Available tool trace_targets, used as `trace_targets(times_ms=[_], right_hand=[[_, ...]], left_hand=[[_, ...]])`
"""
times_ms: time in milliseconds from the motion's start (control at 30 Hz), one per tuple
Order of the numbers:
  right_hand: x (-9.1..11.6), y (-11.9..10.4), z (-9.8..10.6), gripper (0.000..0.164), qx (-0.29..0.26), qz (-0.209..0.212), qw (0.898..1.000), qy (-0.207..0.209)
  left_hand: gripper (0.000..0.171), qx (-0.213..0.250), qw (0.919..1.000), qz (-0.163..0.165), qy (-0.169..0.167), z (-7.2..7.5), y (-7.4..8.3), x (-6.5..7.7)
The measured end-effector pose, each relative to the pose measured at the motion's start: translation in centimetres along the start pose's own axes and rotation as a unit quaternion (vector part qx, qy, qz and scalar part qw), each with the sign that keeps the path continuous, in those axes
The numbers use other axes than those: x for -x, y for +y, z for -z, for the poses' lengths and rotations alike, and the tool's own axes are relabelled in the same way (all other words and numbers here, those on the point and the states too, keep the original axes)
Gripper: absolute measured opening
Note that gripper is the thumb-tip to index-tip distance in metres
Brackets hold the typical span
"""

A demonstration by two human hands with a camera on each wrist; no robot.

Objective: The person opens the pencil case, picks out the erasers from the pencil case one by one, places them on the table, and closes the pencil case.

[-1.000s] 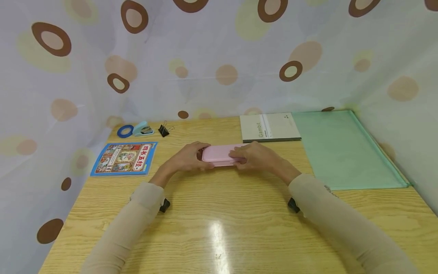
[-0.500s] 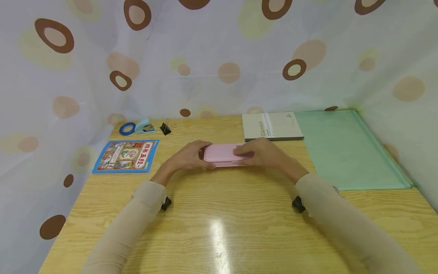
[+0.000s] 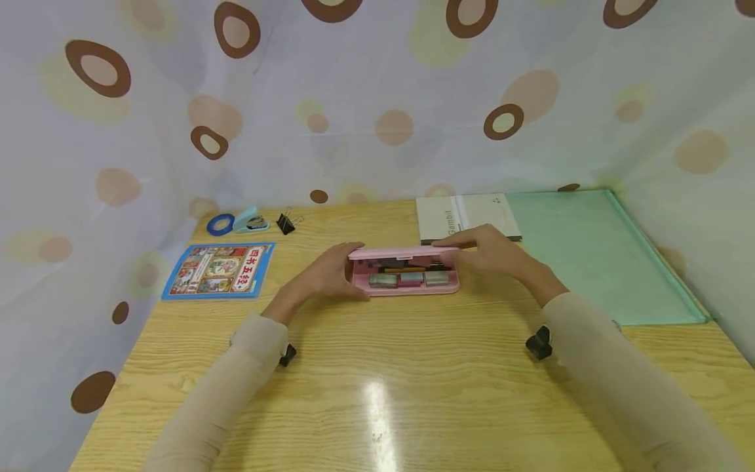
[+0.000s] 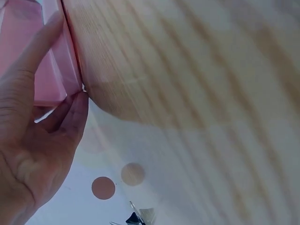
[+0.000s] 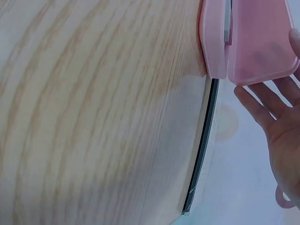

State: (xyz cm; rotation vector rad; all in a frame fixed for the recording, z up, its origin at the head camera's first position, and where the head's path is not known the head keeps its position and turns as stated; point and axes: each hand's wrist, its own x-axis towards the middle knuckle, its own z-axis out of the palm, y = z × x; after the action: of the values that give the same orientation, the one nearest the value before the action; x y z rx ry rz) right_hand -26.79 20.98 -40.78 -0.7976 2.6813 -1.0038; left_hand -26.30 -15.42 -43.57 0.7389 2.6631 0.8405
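Observation:
A pink pencil case (image 3: 413,292) lies on the wooden table with its lid (image 3: 389,252) lifted. Inside, several small blocks (image 3: 411,278) line the front, and a thin orange stick (image 3: 406,269) lies behind them among dark items too small to tell. My left hand (image 3: 330,274) grips the case's left end, thumb at the front; in the left wrist view the fingers curl behind the pink case (image 4: 70,61). At the right end my right hand (image 3: 495,252) holds the lid between thumb and fingers, and the right wrist view shows fingers behind the raised lid (image 5: 262,37).
Behind the case to the right lie a Gambit notebook (image 3: 466,216) and a green translucent mat (image 3: 601,262). At the left are a blue-bordered booklet (image 3: 218,271), blue tape roll (image 3: 220,225), light-blue stapler (image 3: 250,221) and black binder clip (image 3: 286,223). Patterned curtain (image 3: 354,98) surrounds the table.
The pencil case was closed before; its lid is now raised and the contents show. My right hand has moved right and up with the lid. My left hand stays at the left end.

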Motion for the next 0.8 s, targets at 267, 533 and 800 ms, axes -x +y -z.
trace_targets(times_ms=[267,533,800], right_hand=[[0.1,1.0,0.8,0.033,-0.12,0.004,0.992,0.042],[-1.1,1.5,0.7,0.039,-0.185,-0.048,0.974,0.125],[-3.4,0.9,-0.6,0.033,-0.133,-0.129,0.972,0.144]], left_hand=[[0.116,0.049,0.9986,-0.02,0.003,-0.3,-0.1,1.0],[0.128,0.078,0.9966,0.025,0.004,-0.5,0.1,2.2],[0.128,0.106,0.9943,0.004,0.017,-0.7,-0.2,2.3]])
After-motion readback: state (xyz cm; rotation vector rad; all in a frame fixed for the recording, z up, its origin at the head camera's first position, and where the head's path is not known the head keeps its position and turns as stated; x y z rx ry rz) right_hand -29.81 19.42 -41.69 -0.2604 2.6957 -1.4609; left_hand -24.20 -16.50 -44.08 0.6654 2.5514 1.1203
